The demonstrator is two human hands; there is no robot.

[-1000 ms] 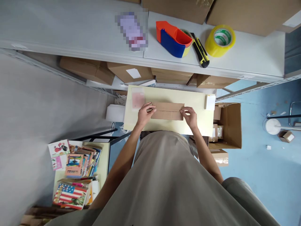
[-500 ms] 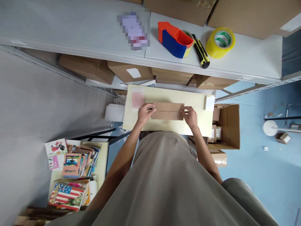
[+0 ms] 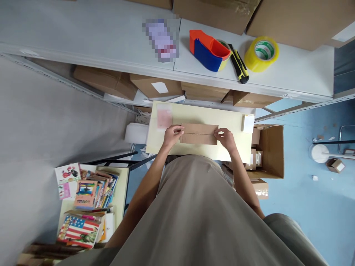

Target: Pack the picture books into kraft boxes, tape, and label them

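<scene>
Seen from above, a person in a loose grey-brown garment [image 3: 194, 207] has both forearms stretched forward over a pale yellow bench [image 3: 210, 115]. The left hand [image 3: 172, 136] is nearly closed, its thumb and fingers pinching the left end of a small, flat cardboard box [image 3: 199, 134]. The right hand [image 3: 226, 138] likewise pinches the right end between thumb and fingertips. The box lies crosswise near the middle of the bench, between the hands, a seam running along its length.

Farther back on the bench, a pinkish sheet [image 3: 164, 117] lies beyond the left hand, and a small white box [image 3: 247, 123] sits near the right edge. To the lower left, a side table [image 3: 122, 184] carries colourful books [image 3: 84, 189]. Just right of the bench stands a large open carton [image 3: 274, 151] with smaller boxes inside.

Beyond the bench, brown cartons [image 3: 205, 91] fill a lower shelf level. On the grey shelf [image 3: 102, 33] above them, from left to right, are a pixelated item [image 3: 162, 38], a red-and-blue tape dispenser [image 3: 209, 55], a yellow-and-black cutter [image 3: 239, 64] and a roll of yellow tape [image 3: 253, 62]. Larger cartons [image 3: 213, 15] stand behind these.
</scene>
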